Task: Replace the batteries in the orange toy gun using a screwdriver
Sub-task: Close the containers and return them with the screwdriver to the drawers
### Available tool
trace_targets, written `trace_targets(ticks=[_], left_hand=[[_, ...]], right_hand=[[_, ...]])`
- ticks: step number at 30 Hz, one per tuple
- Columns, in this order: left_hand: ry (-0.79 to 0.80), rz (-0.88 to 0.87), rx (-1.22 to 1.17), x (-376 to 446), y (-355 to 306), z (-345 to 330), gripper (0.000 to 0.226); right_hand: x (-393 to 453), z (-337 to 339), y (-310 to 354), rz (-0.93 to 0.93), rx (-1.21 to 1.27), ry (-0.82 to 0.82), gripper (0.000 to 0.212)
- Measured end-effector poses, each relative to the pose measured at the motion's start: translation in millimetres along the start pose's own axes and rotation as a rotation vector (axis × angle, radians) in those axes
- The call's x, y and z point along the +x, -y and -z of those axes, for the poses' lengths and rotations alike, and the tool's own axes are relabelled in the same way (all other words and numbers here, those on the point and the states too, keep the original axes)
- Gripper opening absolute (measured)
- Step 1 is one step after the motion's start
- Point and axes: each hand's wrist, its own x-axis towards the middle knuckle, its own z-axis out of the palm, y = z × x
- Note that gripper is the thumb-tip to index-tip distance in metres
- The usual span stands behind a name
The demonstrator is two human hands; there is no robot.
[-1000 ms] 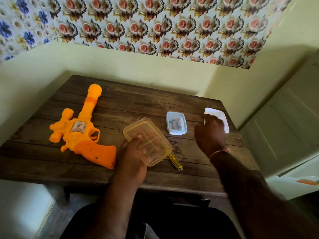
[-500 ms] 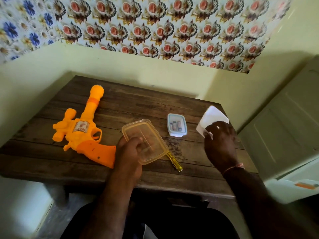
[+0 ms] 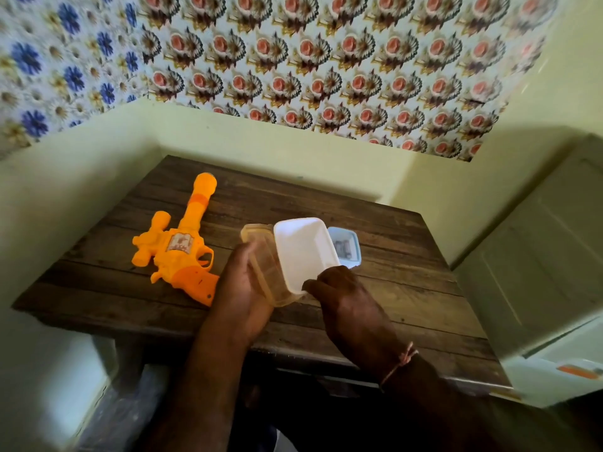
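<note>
Leftward on the wooden table [image 3: 408, 256] lies the orange toy gun [image 3: 182, 246], barrel pointing away. Left hand [image 3: 243, 288] grips a clear box [image 3: 264, 269]; right hand [image 3: 339, 295] pinches a white lid [image 3: 305, 252]. Behind, a blue-rimmed container [image 3: 349, 246] holds small batteries.

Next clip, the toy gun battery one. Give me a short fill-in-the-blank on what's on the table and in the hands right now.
1. The toy gun is coloured ____.
2. The left hand holds the clear ____ container.
3. The white lid is held by the ____ hand.
4. The gun lies on a ____ table.

Missing words: orange; plastic; right; wooden
</note>
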Motion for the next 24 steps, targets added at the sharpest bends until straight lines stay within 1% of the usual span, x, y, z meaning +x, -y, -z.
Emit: trace_targets(ticks=[2,4,6,8,11,13,15,19,22,24], left_hand=[[0.047,0.003,-0.066,-1.4,-4.1,1.3,0.049],[0.062,0.032,-0.086,-2.9,-6.0,3.4,0.052],[0.074,0.029,-0.011,-5.3,-4.8,4.4,0.046],[0.08,-0.038,0.095,-6.0,-1.3,3.1,0.037],[-0.008,-0.13,0.22,-4.2,2.7,0.5,0.035],[-0.071,-0.16,0.286,-2.6,3.8,0.6,0.044],[-0.084,-0.132,0.318,-1.0,5.0,3.8,0.052],[-0.043,-0.029,0.3,-2.5,4.0,6.9,0.044],[-0.083,-0.046,0.368,-2.7,6.8,5.0,0.044],[-0.124,-0.068,0.372,-2.4,8.9,2.4,0.046]], right_hand=[[0.1,-0.9,0.7,-0.019,0.05,-0.018,0.035],[0.5,-0.1,2.2,-0.027,0.082,-0.036,0.035],[0.8,0.7,4.9,-0.02,0.083,-0.053,0.036],[0.8,0.0,8.1,-0.012,0.091,-0.066,0.037],[0.6,-4.4,12.2,0.005,0.083,-0.054,0.038],[0.9,-5.5,13.6,0.005,0.079,-0.054,0.037],[0.2,-4.7,14.0,0.006,0.058,-0.074,0.036],[-2.4,-5.3,12.8,0.027,0.002,-0.079,0.029],[-3.0,-10.3,10.6,0.021,0.014,-0.095,0.019],[-4.4,-14.0,10.2,-0.003,0.085,-0.15,0.021]])
